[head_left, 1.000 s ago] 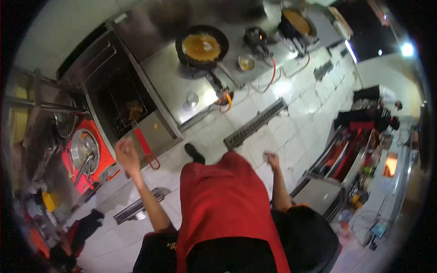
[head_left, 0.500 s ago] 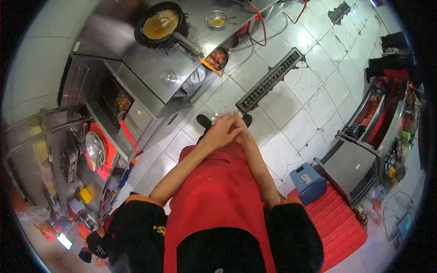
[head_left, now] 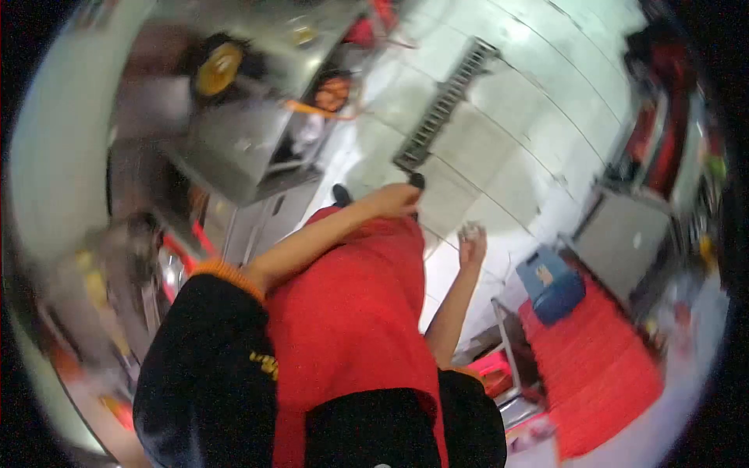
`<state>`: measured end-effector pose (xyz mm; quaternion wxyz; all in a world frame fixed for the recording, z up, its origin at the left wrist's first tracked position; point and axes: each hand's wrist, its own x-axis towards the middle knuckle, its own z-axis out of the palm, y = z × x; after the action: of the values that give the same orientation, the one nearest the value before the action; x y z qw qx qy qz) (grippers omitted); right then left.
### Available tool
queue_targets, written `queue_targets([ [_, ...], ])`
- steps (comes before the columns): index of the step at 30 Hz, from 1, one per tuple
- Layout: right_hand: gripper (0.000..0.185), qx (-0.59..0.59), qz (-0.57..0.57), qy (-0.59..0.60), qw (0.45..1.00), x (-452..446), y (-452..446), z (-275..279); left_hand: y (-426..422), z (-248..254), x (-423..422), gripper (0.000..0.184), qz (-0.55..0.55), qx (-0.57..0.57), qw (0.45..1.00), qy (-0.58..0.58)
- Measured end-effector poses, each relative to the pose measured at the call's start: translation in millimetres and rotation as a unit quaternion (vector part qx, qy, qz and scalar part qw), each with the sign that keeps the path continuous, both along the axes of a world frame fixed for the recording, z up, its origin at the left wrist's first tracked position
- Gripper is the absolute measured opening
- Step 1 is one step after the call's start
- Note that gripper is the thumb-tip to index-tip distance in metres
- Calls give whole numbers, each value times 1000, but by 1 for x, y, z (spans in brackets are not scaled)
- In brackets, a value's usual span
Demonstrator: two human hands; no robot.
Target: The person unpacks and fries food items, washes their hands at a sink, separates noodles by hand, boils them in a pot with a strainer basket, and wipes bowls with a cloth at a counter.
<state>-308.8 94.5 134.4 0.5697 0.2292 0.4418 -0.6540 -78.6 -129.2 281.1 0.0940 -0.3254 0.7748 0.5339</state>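
Observation:
My left hand [head_left: 394, 201] is in front of the red apron [head_left: 351, 312], near its upper edge, blurred by motion; I cannot make out its fingers or anything in them. Apart from it, to the right, my right hand [head_left: 472, 243] is raised over the white tiled floor [head_left: 507, 156]. Something small and pale shows at its fingertips, too blurred to name. A dark pan [head_left: 220, 70] with yellow food in it stands on the steel counter at the upper left.
A long floor drain [head_left: 447, 105] lies ahead. At the right, a blue container [head_left: 550, 285] sits by a red ridged surface [head_left: 589, 366] and a steel cabinet [head_left: 624, 238]. A bowl of round reddish items [head_left: 332, 92] is beside the counter. Steel shelving stands left.
My hands were together in front of the apron and are now apart, the right one further right. The view has turned, and the pan and counter appear further left.

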Motion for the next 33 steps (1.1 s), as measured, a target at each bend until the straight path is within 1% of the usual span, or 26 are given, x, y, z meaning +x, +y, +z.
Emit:
queue_targets([
  [1,26,23,-47,39,998,-7,27,-24,-4,7,7,27,50,54,997,2],
  [2,26,-50,13,108,993,-25,76,-84,4,-81,49,33,19,26,998,-49],
  [3,28,-24,1,147,989,-31,91,-89,11,-139,89,36,128,29,991,-28],
  [4,30,5,-9,185,983,-39,107,-94,-7,-121,101,33,119,105,982,-102],
  [5,33,35,-19,223,974,-46,125,-97,-12,-136,139,30,127,47,986,-95],
  [6,38,-87,-229,-86,966,-65,124,-72,-16,-151,178,27,136,-12,986,-90],
  [7,45,36,-318,-67,945,-84,123,-51,-18,-119,188,27,120,-67,974,-180],
  [8,47,55,-359,-62,930,-108,147,-64,-24,-120,223,26,51,-109,960,-254],
  [9,54,16,-375,-18,927,-132,190,-97,-27,-131,266,27,62,-107,963,-238],
  [11,57,93,-389,123,908,-189,202,-45,-48,-118,320,29,135,44,932,-334],
  [12,49,115,-449,145,874,-220,213,-22,-54,-120,342,29,133,44,929,-342],
  [13,36,-82,-410,152,896,-256,270,-43,-57,-126,361,29,146,20,926,-348],
  [15,19,-76,-236,357,901,-317,328,-48,-61,-141,392,28,160,21,932,-324],
  [16,25,-18,-192,353,915,-326,309,-19,-55,-119,355,27,113,-53,954,-273],
  [17,30,26,-130,338,932,-324,293,12,-51,-136,371,30,223,92,935,-260],
  [18,35,48,-72,325,942,-325,282,28,-49,-94,295,31,173,28,920,-352],
  [19,40,54,-20,307,950,-324,267,40,-41,-114,300,33,164,-33,940,-297],
  [20,37,55,-31,269,961,-329,270,16,-33,-135,307,34,151,-97,953,-243],
  [21,39,58,13,199,978,-332,273,-5,-34,-130,274,35,195,-45,929,-312],
  [22,41,119,24,189,974,-314,247,-24,-37,-134,253,32,152,-71,915,-366],
  [23,43,178,35,175,968,-295,219,-42,-34,-153,256,29,193,-60,929,-310],
  [24,45,289,5,225,931,-250,178,-47,-40,-134,220,28,256,-23,913,-317],
  [26,47,135,152,212,956,-171,127,-67,-36,-167,228,26,269,-81,927,-251],
  [28,39,83,327,369,866,-80,81,-101,-44,-178,224,24,319,-80,916,-227],
  [30,34,110,414,283,858,18,-15,-66,-45,-199,238,22,367,-74,904,-206],
  [33,24,-1,453,246,857,140,-105,-36,-57,-229,268,19,416,-31,887,-197],
])
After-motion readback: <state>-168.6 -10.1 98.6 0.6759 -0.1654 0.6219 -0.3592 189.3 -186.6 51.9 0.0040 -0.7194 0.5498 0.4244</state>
